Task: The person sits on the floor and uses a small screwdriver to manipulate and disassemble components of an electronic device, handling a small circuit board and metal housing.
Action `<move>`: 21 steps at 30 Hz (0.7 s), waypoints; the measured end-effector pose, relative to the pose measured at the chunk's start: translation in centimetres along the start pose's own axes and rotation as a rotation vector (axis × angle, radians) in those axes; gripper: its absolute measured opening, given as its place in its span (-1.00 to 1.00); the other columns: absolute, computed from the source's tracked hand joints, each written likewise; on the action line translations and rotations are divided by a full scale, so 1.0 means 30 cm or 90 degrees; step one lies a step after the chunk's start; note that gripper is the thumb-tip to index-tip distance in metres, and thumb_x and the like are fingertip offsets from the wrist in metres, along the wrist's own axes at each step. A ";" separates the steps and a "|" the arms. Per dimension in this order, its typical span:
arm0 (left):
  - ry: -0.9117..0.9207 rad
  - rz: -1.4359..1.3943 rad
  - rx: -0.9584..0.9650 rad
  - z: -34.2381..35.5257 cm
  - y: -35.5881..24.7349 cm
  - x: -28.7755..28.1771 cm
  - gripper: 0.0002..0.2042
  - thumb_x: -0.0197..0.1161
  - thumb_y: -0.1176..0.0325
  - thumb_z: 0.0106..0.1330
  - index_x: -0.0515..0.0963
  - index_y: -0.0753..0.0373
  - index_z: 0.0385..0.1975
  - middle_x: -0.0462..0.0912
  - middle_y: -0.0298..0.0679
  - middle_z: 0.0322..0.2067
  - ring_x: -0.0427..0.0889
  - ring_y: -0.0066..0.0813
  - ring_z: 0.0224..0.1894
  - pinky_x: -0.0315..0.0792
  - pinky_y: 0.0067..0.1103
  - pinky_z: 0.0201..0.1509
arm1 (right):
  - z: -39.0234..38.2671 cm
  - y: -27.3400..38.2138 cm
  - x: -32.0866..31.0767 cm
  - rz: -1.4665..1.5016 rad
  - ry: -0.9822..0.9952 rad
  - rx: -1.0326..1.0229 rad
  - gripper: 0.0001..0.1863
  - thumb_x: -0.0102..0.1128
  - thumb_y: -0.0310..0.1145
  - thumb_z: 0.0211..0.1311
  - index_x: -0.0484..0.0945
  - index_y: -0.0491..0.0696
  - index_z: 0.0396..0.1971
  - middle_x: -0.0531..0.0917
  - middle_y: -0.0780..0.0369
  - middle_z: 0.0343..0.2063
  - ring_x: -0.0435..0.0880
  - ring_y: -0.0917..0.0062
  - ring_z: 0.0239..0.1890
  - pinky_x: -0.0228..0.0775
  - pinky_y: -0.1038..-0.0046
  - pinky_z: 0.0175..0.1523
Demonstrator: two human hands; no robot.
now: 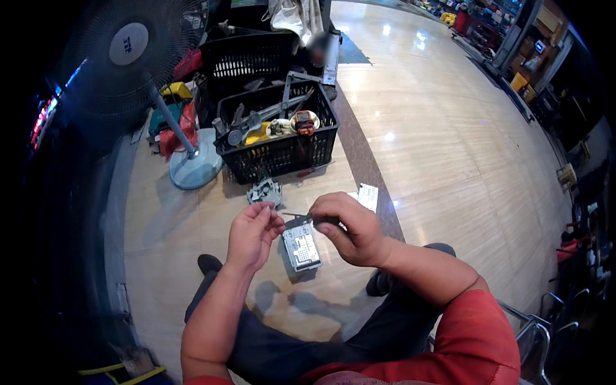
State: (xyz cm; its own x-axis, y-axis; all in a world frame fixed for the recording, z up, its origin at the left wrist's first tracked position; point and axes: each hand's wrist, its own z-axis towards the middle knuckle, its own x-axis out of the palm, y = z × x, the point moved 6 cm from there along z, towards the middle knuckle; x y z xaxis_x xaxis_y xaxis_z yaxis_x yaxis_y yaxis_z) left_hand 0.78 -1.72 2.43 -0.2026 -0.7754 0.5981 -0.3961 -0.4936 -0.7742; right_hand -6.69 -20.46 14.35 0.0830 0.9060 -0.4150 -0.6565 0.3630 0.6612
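Note:
My right hand (350, 228) is closed around a dark tool with a thin shaft (295, 214) that points left toward my other hand. The tool's kind is hard to make out. My left hand (252, 236) is raised at the same height, thumb and fingertips pinched together; whatever they hold is too small or hidden. Below and between the hands, a silver metal unit (303, 249) with a perforated face rests on the floor. Beyond my left fingers lies a grey metal mechanism (264, 191). A pale perforated metal plate (368, 197) lies past my right hand.
A black plastic crate (279, 151) of tools stands ahead, with a red screwdriver (314, 169) on the floor by it. A standing fan (194, 160) is at the left. My knees flank the metal unit; a metal-framed chair (536, 327) stands at the lower right.

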 end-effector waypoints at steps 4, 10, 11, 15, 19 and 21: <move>-0.001 -0.021 -0.017 0.006 0.014 0.009 -0.85 0.09 0.29 0.53 0.48 0.23 -0.15 0.55 -0.32 -0.36 0.57 -0.48 -0.34 0.54 -0.52 -0.21 | -0.004 -0.011 -0.001 0.015 -0.019 0.002 -0.72 0.25 -0.63 0.19 0.51 -0.18 -0.09 0.61 0.04 -0.17 0.64 0.17 -0.14 0.50 0.36 -0.03; 0.014 -0.057 -0.035 0.010 0.041 0.000 -0.78 0.03 0.22 0.56 0.47 0.25 -0.19 0.53 -0.31 -0.38 0.57 -0.47 -0.35 0.54 -0.52 -0.22 | -0.007 0.001 0.005 0.018 -0.035 -0.017 -0.72 0.22 -0.69 0.19 0.51 -0.19 -0.10 0.62 0.04 -0.19 0.65 0.19 -0.17 0.52 0.37 -0.06; 0.012 -0.059 -0.036 0.008 0.045 -0.003 -0.78 0.03 0.22 0.56 0.47 0.25 -0.19 0.53 -0.31 -0.38 0.57 -0.47 -0.35 0.54 -0.52 -0.22 | -0.008 0.004 0.007 0.008 -0.034 -0.025 -0.72 0.22 -0.69 0.18 0.51 -0.19 -0.10 0.62 0.04 -0.19 0.65 0.19 -0.17 0.52 0.37 -0.07; 0.030 -0.051 -0.035 0.010 0.044 0.008 -0.77 0.02 0.22 0.56 0.48 0.26 -0.21 0.53 -0.30 -0.38 0.57 -0.46 -0.35 0.54 -0.52 -0.22 | -0.004 0.008 0.004 -0.022 -0.033 -0.043 -0.71 0.22 -0.71 0.17 0.51 -0.20 -0.10 0.62 0.03 -0.19 0.65 0.19 -0.16 0.53 0.36 -0.07; 0.042 -0.033 -0.038 0.007 0.046 0.025 -0.77 0.01 0.23 0.57 0.49 0.26 -0.21 0.54 -0.28 -0.39 0.57 -0.46 -0.35 0.54 -0.51 -0.22 | -0.005 0.000 0.003 -0.020 -0.033 -0.047 -0.72 0.22 -0.70 0.18 0.51 -0.20 -0.10 0.62 0.02 -0.18 0.65 0.18 -0.15 0.53 0.36 -0.07; 0.043 -0.030 -0.040 0.006 0.051 0.024 -0.77 0.01 0.23 0.57 0.49 0.27 -0.21 0.54 -0.28 -0.39 0.57 -0.45 -0.35 0.54 -0.51 -0.22 | -0.007 -0.002 0.008 -0.033 -0.023 -0.050 -0.72 0.22 -0.68 0.19 0.50 -0.20 -0.10 0.62 0.02 -0.17 0.65 0.18 -0.14 0.53 0.35 -0.06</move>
State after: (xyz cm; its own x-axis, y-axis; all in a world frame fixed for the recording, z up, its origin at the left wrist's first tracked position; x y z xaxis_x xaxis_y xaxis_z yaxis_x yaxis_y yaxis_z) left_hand 0.20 -3.11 1.66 -0.2412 -0.7232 0.6471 -0.4615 -0.5011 -0.7321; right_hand -6.80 -20.30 14.09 0.1446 0.8939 -0.4242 -0.7073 0.3932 0.5875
